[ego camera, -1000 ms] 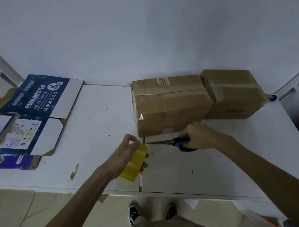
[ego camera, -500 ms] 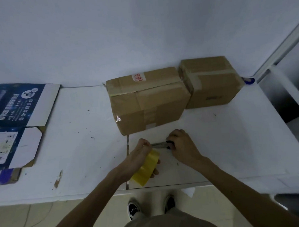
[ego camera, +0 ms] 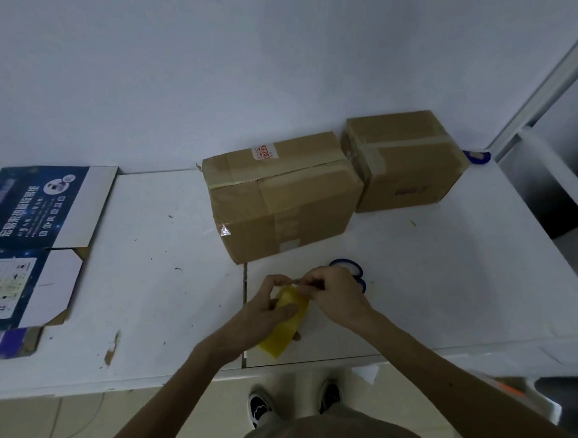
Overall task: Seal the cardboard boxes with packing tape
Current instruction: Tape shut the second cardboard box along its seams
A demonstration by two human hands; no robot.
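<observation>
My left hand (ego camera: 265, 312) grips a yellow roll of packing tape (ego camera: 285, 321) above the white table's front edge. My right hand (ego camera: 334, 294) pinches at the roll's top, where the tape end lies, fingertips meeting those of the left hand. The blue-handled scissors (ego camera: 351, 269) lie on the table just behind my right hand, mostly hidden by it. A large cardboard box (ego camera: 280, 199) stands behind the hands with tape along its top seam. A smaller taped cardboard box (ego camera: 404, 160) sits to its right against the wall.
Flattened blue-and-white printed cartons (ego camera: 33, 236) cover the table's left end. A blue object (ego camera: 477, 157) pokes out behind the smaller box. A white frame (ego camera: 540, 85) rises at the right. The white table (ego camera: 151, 291) has a seam down its middle. My shoes show below.
My right hand has put the scissors down on the table and moved to the top of the tape roll. The view has shifted to the right.
</observation>
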